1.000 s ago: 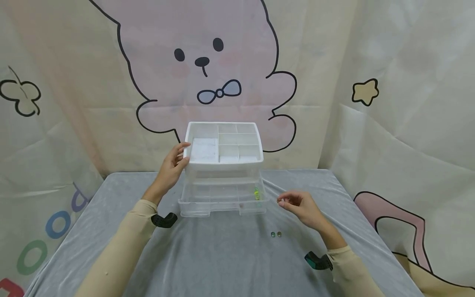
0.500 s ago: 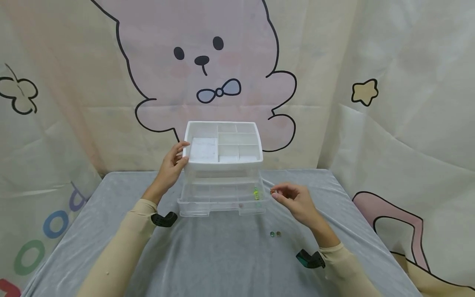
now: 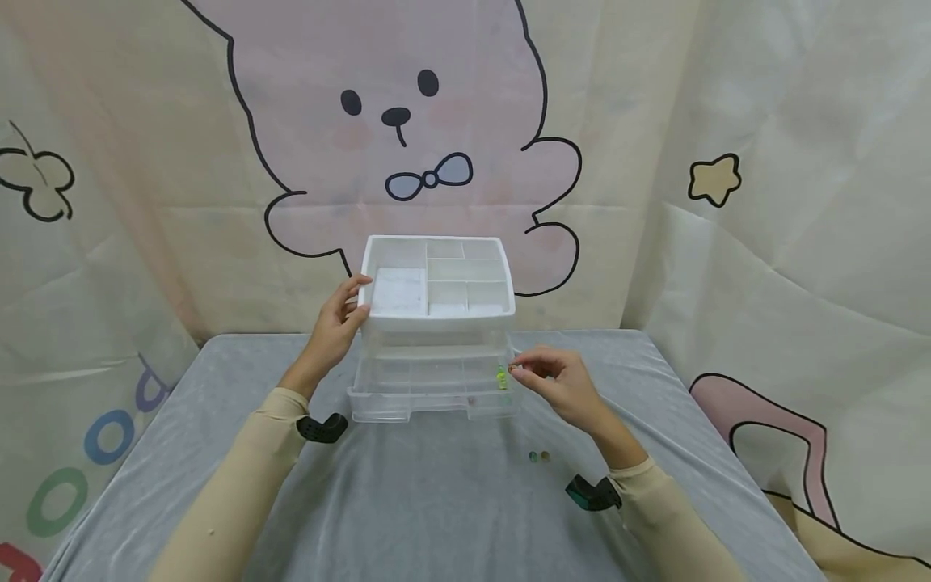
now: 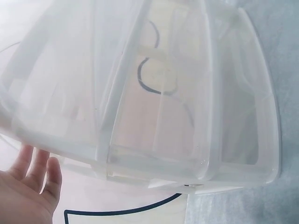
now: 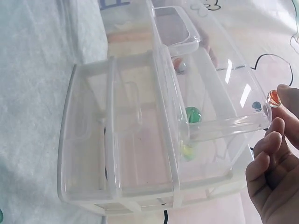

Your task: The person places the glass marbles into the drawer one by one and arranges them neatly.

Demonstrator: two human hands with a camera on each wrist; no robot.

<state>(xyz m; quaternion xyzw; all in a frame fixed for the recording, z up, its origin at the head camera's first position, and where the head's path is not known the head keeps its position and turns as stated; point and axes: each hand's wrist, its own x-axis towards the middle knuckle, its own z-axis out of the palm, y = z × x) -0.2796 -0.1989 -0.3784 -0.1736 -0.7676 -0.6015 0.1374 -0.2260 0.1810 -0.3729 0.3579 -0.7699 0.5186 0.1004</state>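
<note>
Moved since the earlier frame: one right hand, leftward to the right rim of the pulled-out drawer, thumb and finger pinching one orange marble; whether marble and rim touch cannot be told. On the grey cloth: two small marbles, side by side, near the drawer. Inside the drawer: one green marble, one reddish marble; further count hard to make out through clear plastic. One left hand, fingers loosely extended, resting against the left side of the white-topped cabinet. Forearms: two, reaching forward, lower ends cut off.
</note>
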